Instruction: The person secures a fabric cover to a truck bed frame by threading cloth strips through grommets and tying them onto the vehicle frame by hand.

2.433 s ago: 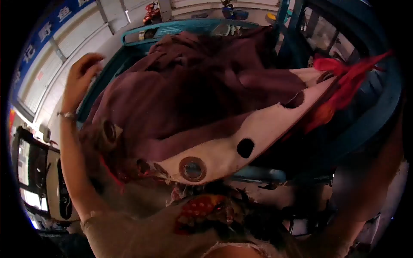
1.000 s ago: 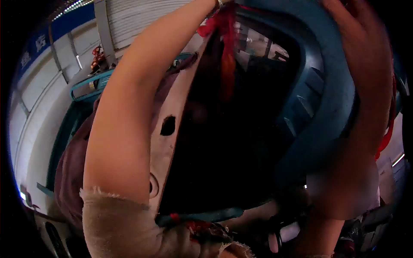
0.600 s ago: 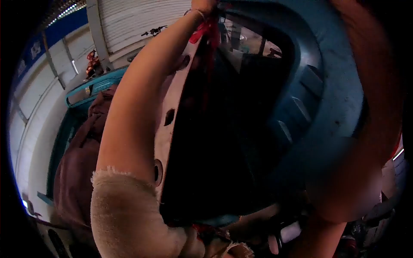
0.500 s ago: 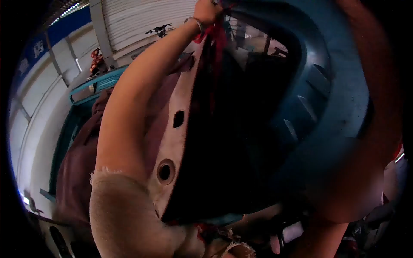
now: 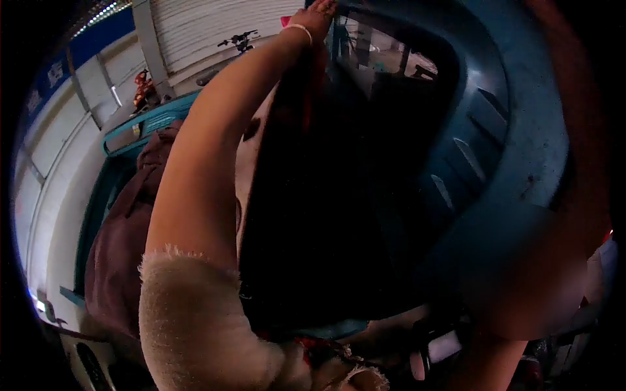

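My left hand (image 5: 318, 18) is raised at the top of the view, a pale band round its wrist. Its fingers are bent together near the top of a large dark panel (image 5: 313, 215). Dim red cloth (image 5: 312, 88) hangs below the hand and seems gripped in it. The panel's pale edge (image 5: 246, 169) shows a hole, partly behind my left arm. My right arm runs up the right side in shadow, and its hand is beyond the top edge. Between the arms stands the blue vehicle body (image 5: 535, 150), with a window opening (image 5: 391, 58).
Brown fabric (image 5: 124, 254) lies over a teal vehicle bed (image 5: 153, 127) at the left. Behind are a white roller shutter (image 5: 215, 29), handlebars (image 5: 240, 42) and a red-brown figure (image 5: 141, 88). Dark clutter, hard to make out, lies low at the right.
My left hand has shifted slightly, its fingers reaching higher. The panel has turned, so less of its pale, holed edge shows. Less of the red cloth is visible.
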The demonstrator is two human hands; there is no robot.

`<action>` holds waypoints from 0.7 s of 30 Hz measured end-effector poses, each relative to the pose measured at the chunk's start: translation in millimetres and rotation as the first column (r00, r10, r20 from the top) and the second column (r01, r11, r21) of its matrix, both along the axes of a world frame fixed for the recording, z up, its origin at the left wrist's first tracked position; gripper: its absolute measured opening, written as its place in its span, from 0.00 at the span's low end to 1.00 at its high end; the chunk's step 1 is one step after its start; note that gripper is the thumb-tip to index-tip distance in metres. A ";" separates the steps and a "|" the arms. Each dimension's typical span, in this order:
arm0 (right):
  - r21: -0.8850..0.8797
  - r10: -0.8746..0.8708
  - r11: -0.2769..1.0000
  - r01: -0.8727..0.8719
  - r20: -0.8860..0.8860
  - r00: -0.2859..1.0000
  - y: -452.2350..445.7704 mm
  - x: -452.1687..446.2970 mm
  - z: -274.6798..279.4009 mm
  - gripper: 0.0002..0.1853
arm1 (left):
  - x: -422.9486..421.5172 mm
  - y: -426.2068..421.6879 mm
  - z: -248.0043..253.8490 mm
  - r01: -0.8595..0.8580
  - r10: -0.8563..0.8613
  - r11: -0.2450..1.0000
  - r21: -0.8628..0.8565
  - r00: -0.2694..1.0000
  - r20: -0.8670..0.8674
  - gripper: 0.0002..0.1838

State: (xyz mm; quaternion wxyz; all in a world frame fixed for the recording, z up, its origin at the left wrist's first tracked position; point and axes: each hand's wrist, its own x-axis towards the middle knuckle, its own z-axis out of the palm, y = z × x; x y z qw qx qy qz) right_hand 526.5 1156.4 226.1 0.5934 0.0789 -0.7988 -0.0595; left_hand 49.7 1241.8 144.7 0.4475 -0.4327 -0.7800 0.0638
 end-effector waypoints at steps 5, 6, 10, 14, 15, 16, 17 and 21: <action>-0.006 -0.007 1.000 0.007 0.002 1.000 2.8 2.3 2.4 0.11 | 5.3 27.1 14.1 -0.127 0.138 0.980 -0.156 0.988 0.066 0.40; -0.003 0.001 1.000 -0.001 0.002 1.000 1.0 0.1 4.1 0.11 | 11.3 24.0 12.4 -0.130 0.142 0.974 -0.187 0.989 0.050 0.39; -0.009 -0.009 1.000 0.009 0.015 1.000 2.1 1.8 10.6 0.12 | 42.1 -15.4 -10.1 -0.187 0.118 0.905 -0.382 0.973 -0.196 0.36; -0.007 -0.025 1.000 0.025 0.035 0.999 4.0 5.3 17.6 0.12 | 105.4 -106.5 -64.6 0.346 -0.347 0.937 -0.045 0.908 -0.234 0.25; -0.001 -0.029 1.000 0.029 0.041 0.999 2.9 4.6 20.0 0.12 | 127.0 -136.2 -82.6 0.319 -0.323 0.946 -0.052 0.922 -0.213 0.25; -0.001 -0.039 0.999 0.039 0.045 0.998 3.5 5.8 22.4 0.12 | 148.7 -162.1 -98.0 0.282 -0.283 0.958 -0.047 0.959 -0.026 0.36; 0.002 -0.048 0.999 0.048 0.051 0.998 5.2 6.4 24.8 0.12 | 169.5 -186.4 -111.9 0.242 -0.232 0.969 -0.047 0.959 0.162 0.49; 0.036 -0.080 0.996 0.077 0.081 0.994 13.4 6.7 35.3 0.13 | 234.1 -303.1 -173.9 0.314 -0.329 0.940 0.132 0.733 0.595 0.49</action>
